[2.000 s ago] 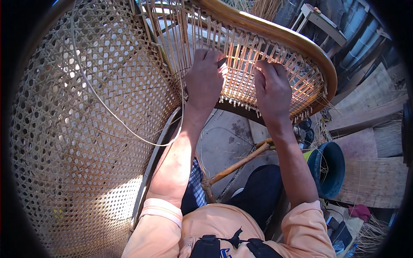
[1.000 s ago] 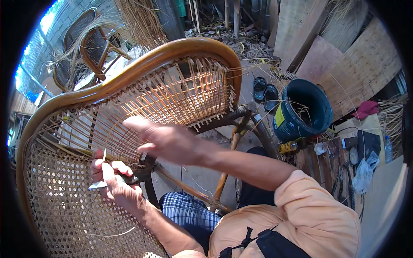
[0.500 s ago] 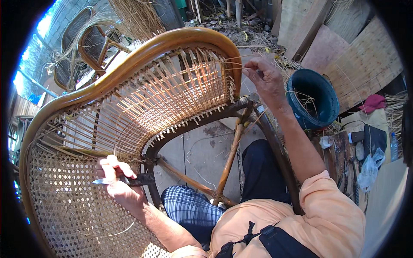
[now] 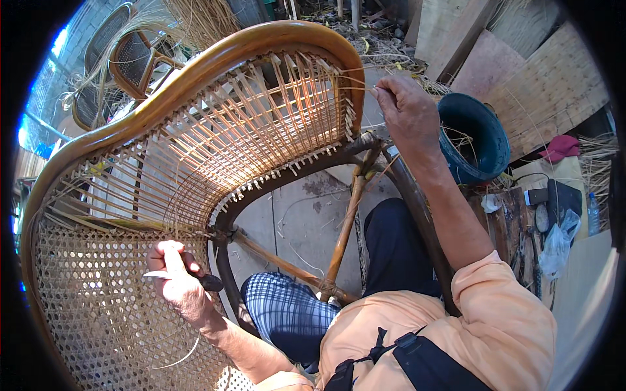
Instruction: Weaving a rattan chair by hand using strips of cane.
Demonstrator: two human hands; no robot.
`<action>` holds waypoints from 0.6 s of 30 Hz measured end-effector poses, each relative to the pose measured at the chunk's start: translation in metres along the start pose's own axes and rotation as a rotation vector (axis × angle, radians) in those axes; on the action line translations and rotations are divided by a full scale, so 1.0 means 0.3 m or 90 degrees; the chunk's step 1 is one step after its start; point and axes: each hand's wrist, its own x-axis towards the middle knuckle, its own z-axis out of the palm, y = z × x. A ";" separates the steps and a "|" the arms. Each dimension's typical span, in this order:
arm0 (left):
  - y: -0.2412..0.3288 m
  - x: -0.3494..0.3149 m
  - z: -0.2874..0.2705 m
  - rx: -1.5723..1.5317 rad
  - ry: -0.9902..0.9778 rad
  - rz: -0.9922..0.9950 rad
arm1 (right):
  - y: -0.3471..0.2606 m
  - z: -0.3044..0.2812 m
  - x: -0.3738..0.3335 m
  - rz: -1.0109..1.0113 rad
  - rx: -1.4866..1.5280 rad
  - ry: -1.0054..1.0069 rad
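A curved rattan chair back (image 4: 280, 38) stands before me, with a partly woven cane panel (image 4: 261, 133) in its upper part and a closed cane mesh (image 4: 85, 293) at the left. My right hand (image 4: 411, 117) is closed, its thumb and forefinger pinching a thin cane strand (image 4: 357, 87) that runs taut to the panel's right edge. Over the mesh, just below the middle rail, my left hand (image 4: 177, 280) is closed around a knife (image 4: 210, 283); its dark handle sticks out right, its blade left. The thumb and forefinger of that hand press together at a vertical strand's lower end.
A dark teal bucket (image 4: 479, 146) with cane scraps stands right of my right forearm. Wooden boards (image 4: 554, 91) lean behind it. A plastic bag (image 4: 557, 251), a bottle (image 4: 593, 215) and a red cloth (image 4: 562, 148) lie farther right. Other rattan chairs (image 4: 130, 62) stand far left.
My right hand has moved a little right, away from the frame, with the strand. My left hand has dropped slightly from the rail and its knife handle has tilted. The whole view has shifted slightly.
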 end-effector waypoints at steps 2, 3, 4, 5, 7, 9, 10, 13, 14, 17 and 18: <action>-0.005 0.000 -0.003 0.017 0.043 0.043 | -0.002 -0.005 -0.006 -0.050 -0.015 0.042; 0.005 0.001 -0.008 0.046 -0.001 0.084 | -0.001 -0.013 -0.013 -0.100 -0.033 0.081; 0.040 -0.007 0.006 0.046 -0.004 0.134 | -0.013 -0.015 -0.022 -0.096 -0.032 0.082; 0.086 -0.025 0.024 0.047 -0.006 0.185 | -0.033 -0.018 -0.028 -0.027 0.014 0.021; 0.160 -0.078 0.068 0.009 0.053 0.214 | -0.020 -0.023 -0.033 0.050 0.052 -0.037; 0.174 -0.113 0.071 0.033 0.037 0.371 | -0.005 -0.007 -0.028 0.051 0.088 -0.020; 0.175 -0.129 0.079 0.040 0.042 0.379 | -0.018 -0.006 -0.027 0.048 0.100 -0.018; 0.149 -0.198 0.242 0.140 -0.123 0.381 | -0.022 -0.015 -0.042 0.013 0.115 0.008; 0.168 -0.198 0.321 0.196 -0.248 0.325 | -0.010 -0.025 -0.044 0.030 0.064 -0.038; 0.091 -0.127 0.514 0.150 -0.342 0.349 | -0.017 -0.033 -0.037 0.028 0.004 -0.125; 0.071 -0.110 0.549 0.171 -0.362 0.327 | -0.023 -0.027 -0.031 0.023 -0.031 -0.163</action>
